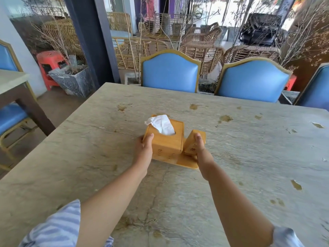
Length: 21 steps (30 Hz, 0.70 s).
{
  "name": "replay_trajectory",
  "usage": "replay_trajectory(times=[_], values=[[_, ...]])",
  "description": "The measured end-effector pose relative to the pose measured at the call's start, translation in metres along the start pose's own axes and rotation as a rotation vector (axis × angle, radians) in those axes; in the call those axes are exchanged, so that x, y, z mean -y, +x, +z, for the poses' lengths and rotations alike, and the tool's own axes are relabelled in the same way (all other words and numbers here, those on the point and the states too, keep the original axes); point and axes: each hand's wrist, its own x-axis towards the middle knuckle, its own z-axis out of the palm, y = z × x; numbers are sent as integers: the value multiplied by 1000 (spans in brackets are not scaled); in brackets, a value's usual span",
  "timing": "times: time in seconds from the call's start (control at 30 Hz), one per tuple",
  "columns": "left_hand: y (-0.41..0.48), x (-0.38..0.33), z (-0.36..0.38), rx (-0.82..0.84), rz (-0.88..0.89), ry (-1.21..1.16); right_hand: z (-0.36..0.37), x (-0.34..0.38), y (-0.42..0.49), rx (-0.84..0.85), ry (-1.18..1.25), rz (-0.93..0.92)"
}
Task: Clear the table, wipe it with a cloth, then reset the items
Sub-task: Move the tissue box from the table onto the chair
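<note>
A wooden tissue box (168,139) with a white tissue (161,124) sticking out of its top stands on a flat wooden tray (187,162) near the middle of the stone table (249,157). Beside it on the same tray stands a smaller wooden box (193,141). My left hand (144,152) grips the left side of the tissue box, thumb on its top edge. My right hand (202,152) grips the small box and the tray's right end. No cloth is in view.
Brown stains dot the table top (225,118). Three blue padded chairs (170,72) line the far edge. Another table (12,81) and blue chair stand at the left. Wicker chairs, a stone planter (73,79) and a red stool (49,66) lie beyond.
</note>
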Motion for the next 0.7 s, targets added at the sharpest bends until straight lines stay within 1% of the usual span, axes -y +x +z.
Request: replay_trajectory(times=[0.13,0.27,0.4,0.53,0.7], values=[[-2,-8,-4,55,46,-18,-8,-6,4,41,42,-22],[-8,-22,-10,101,49,-27,-11,1,-8,25,69,-62],[-24,-38,-15,99,31,-81,-8,24,-55,9,50,-46],[-50,-48,-27,126,-4,-124,-21,27,-80,-15,66,-53],[-97,-64,-37,264,-25,-62,-45,35,-137,-54,159,-53]])
